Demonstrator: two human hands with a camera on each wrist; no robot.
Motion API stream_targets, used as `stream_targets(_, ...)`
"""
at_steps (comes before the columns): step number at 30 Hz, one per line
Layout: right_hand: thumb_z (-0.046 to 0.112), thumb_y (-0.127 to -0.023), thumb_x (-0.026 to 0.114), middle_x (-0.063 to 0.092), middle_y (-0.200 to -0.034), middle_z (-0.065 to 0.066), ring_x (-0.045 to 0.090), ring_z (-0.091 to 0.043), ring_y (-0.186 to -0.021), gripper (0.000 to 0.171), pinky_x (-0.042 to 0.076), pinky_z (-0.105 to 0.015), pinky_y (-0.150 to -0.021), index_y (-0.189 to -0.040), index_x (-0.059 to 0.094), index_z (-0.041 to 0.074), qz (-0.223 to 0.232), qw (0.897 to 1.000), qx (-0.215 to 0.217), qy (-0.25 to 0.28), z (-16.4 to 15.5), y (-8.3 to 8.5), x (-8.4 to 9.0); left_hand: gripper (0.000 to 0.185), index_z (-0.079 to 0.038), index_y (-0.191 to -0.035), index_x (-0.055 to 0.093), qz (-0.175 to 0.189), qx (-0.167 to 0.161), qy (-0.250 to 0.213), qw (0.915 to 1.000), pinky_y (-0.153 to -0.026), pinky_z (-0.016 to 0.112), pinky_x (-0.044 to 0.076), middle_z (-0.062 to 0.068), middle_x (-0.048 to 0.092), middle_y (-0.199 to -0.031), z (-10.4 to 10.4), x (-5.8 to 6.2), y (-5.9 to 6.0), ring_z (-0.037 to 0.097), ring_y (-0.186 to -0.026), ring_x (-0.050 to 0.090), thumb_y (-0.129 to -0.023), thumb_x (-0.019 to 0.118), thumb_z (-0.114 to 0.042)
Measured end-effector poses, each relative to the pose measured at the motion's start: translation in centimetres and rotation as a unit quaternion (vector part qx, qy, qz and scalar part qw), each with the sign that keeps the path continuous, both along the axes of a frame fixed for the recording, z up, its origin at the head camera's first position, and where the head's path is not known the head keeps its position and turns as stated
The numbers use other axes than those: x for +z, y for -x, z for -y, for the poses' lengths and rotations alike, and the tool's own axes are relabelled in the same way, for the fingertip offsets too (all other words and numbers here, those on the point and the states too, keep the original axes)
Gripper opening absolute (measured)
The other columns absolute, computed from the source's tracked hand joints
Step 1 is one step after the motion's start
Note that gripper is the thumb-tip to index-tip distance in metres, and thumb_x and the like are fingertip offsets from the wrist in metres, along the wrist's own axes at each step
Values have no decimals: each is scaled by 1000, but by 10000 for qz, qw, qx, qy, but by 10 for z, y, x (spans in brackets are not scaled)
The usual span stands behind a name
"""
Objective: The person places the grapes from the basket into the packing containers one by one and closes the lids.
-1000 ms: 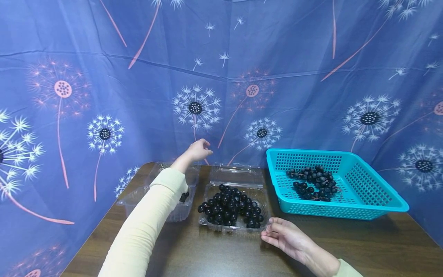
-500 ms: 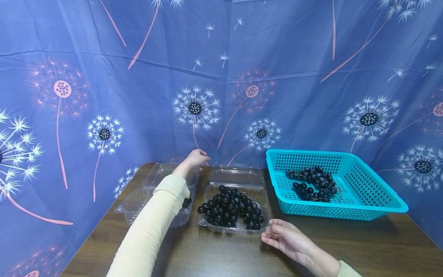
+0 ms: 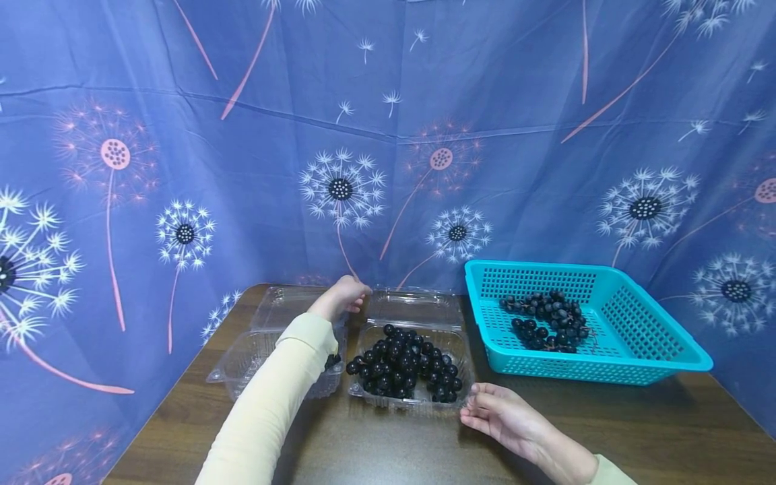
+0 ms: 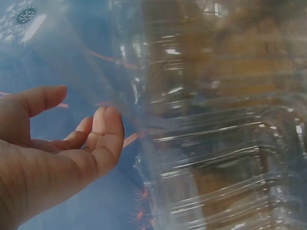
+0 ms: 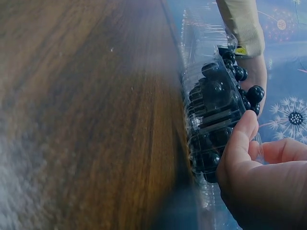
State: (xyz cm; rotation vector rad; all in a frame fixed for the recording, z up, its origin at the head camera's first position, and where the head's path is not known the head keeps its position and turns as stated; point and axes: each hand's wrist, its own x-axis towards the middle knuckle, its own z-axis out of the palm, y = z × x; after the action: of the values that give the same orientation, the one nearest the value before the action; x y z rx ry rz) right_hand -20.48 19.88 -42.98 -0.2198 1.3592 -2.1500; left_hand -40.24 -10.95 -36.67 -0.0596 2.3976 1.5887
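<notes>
Seen from the head: left hand stretched to the far edge of the bench, fingers loosely bent, hovering at the seam between the raised lid of the grape-filled clamshell and the empty clamshell lying under the cream sleeve; contact with either lid impossible to tell. Right hand resting palm-up on the bench at the near right corner of the grape-filled clamshell, fingertips against its clear rim, fingers relaxed, gripping nothing. Dark grapes heaped in that tray, directly between the two hands. Teal basket beyond the right hand and out to its right, holding a second bunch of grapes. From the left wrist: palm open, thumb apart, fingers gently curved, empty; ribbed clear plastic just beside the fingertips, blue dandelion cloth behind. From the right wrist: thumb lying along the clamshell wall, grapes pressed behind the plastic, wood grain of the bench spreading away from the hand.
</notes>
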Motion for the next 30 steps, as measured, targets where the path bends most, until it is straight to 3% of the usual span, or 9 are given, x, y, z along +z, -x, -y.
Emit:
stream_targets(6,3,-98,41,59,-87,2,62,-13,-89,11,51,-29,-90,-97,49,12,-108,9998,129,61,-2,1,-1,20,1,-105,49,144,108,320,9993,-75,35,55,3,46,-78,-4,-11,2,14,-66,47,-89,55,-9)
stream_targets(9,3,-98,41,58,-87,2,62,-14,-89,10,51,-29,-90,-98,48,11,-113,9998,135,33,-3,1,0,30,4,-113,50,161,153,392,9990,-69,33,57,6,50,-81,-5,-21,13,15,-66,51,-88,57,-9)
stream_targets(11,3,-98,41,58,-87,2,62,-14,-89,10,51,-29,-90,-98,48,11,-125,9998,132,3,-3,2,0,30,5,-112,50,193,89,265,9994,-63,31,57,6,52,-80,-2,-44,37,15,-64,54,-87,58,-8)
stream_targets(16,2,-97,41,58,-86,2,62,-13,-88,10,51,-28,-89,-98,47,10,-69,9998,136,-106,-3,2,1,14,2,-91,53,162,-225,-124,9995,-53,31,56,5,56,-65,13,-118,109,15,-54,57,-85,60,-8)
stream_targets(18,2,-96,41,58,-85,2,62,-13,-88,9,51,-28,-89,-97,46,10,-38,9998,146,-162,-4,3,1,9,2,-90,55,42,-270,-54,9996,-57,32,57,6,58,-65,12,-113,100,15,-56,59,-86,58,-6)
stream_targets(21,1,-95,42,58,-85,1,62,-13,-88,8,51,-28,-89,-97,46,9,-24,9996,131,-238,-4,3,2,8,6,-87,56,-216,-444,-100,9987,-55,31,56,9,57,-66,13,-120,102,16,-56,59,-84,57,-2)
stream_targets(23,1,-94,44,58,-85,1,62,-13,-87,8,52,-28,-88,-97,46,8,-24,9995,90,-312,-5,3,2,14,7,-94,59,-252,-442,-59,9987,-58,30,57,9,58,-75,12,-115,95,14,-58,58,-84,60,-2)
stream_targets(25,1,-93,45,58,-85,1,62,-13,-87,8,52,-28,-88,-97,46,8,-6,9993,34,-382,-5,3,2,22,8,-101,61,-246,-478,-126,9985,-58,30,57,11,58,-84,14,-128,110,13,-58,55,-81,63,-2)
stream_targets(30,0,-93,45,57,-85,1,62,-13,-87,10,52,-29,-88,-97,45,8,16,9990,-29,-443,-5,3,2,43,11,-123,53,-148,-268,62,9995,-64,32,58,14,56,-102,10,-119,100,12,-59,53,-81,61,5)
